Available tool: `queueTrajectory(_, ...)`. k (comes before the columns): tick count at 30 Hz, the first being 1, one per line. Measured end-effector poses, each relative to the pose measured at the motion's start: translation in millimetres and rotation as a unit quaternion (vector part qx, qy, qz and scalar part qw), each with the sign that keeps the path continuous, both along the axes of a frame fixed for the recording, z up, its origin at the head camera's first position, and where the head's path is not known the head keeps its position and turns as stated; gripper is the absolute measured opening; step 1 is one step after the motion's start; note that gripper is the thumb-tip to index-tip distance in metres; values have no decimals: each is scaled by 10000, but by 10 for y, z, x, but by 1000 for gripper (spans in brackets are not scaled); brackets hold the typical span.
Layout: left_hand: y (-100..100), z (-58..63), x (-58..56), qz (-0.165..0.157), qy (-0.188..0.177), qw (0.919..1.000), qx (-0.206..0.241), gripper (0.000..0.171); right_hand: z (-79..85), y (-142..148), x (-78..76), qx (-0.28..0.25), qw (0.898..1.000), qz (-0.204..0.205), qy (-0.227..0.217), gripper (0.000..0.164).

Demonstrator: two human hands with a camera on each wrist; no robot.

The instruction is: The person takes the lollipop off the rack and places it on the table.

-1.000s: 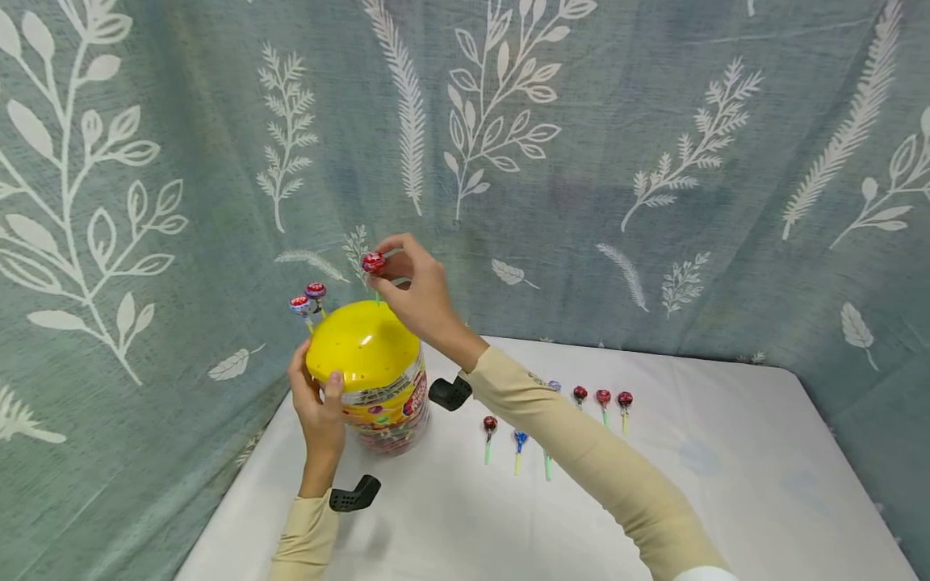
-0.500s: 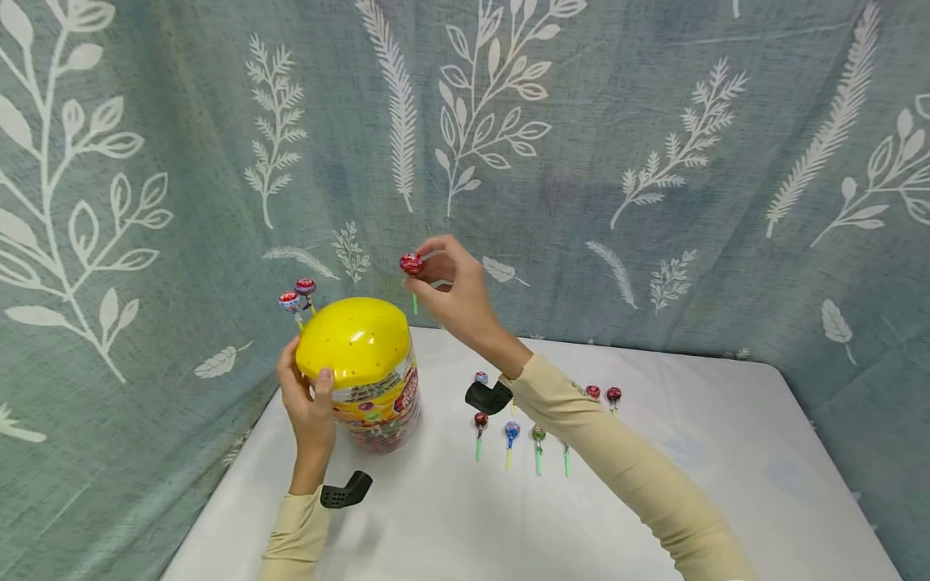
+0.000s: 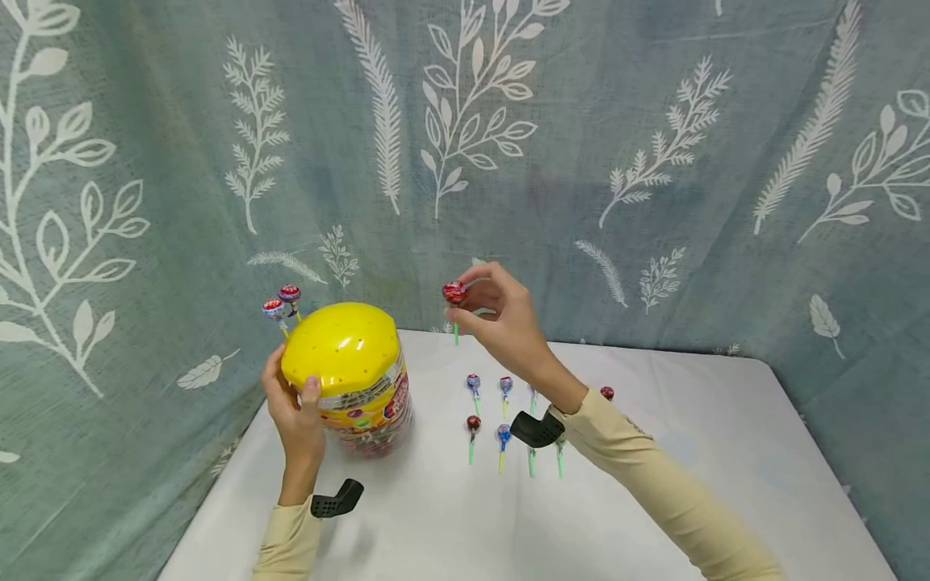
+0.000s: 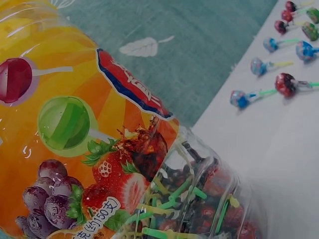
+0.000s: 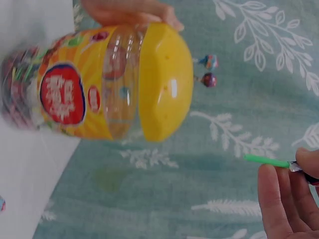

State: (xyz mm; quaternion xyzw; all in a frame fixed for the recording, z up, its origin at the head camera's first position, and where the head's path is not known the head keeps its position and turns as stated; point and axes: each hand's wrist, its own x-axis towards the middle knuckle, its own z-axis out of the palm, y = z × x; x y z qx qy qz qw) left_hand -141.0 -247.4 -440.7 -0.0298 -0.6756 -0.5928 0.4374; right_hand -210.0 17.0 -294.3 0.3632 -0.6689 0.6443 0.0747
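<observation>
My left hand [image 3: 296,424] grips the side of the yellow domed lid [image 3: 341,347], fingers on the far left and thumb at the front. Below the lid is a clear plastic jar [image 3: 374,424] with a fruit-printed label [image 4: 65,149] and many lollipops inside. Two lollipops [image 3: 274,309] stand upright in the lid's left edge. To the jar's right, my right hand [image 3: 504,323] pinches a red-wrapped lollipop [image 3: 454,293] in the air, its green stick [image 5: 266,161] pointing down in the head view. Small holes dot the lid.
Several lollipops [image 3: 504,436] lie in two rows on the white table [image 3: 436,524] right of the jar; my right forearm hides some. Behind stands a grey-green curtain [image 3: 552,202] with white leaf patterns. Each wrist carries a black camera mount [image 3: 538,429].
My right hand has moved right, away from the top of the lid, and a little down with the red lollipop. My left hand keeps its hold on the lid.
</observation>
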Motion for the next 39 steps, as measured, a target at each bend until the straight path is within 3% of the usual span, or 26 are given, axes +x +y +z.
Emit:
queueTrajectory(3, -3, 3, -9, 7, 107, 9999, 24, 61, -36, 92, -27, 37, 9999, 33, -92, 32)
queueTrajectory(10, 20, 20, -14, 162, 25, 9998, -112, 61, -349, 336, -181, 110, 9995, -116, -272, 35)
queueTrajectory(18, 30, 19, -17, 228, 137, 9995, -147, 61, -359, 642, 78, 289, 9978, -407, -444, 35)
queueTrajectory(27, -1, 23, -30, 233, 135, 9996, -93, 61, -573, 913, 159, 484, 9928, -874, -668, 32)
queueTrajectory(33, -8, 6, -22, 256, 127, 9996, -62, 60, -814, 1100, 164, 700, 9878, -1090, -868, 34)
queueTrajectory(39, 14, 22, -30, 261, 145, 9995, -122, 61, -1223, 1315, 85, 790, 9799, -1351, -1240, 34)
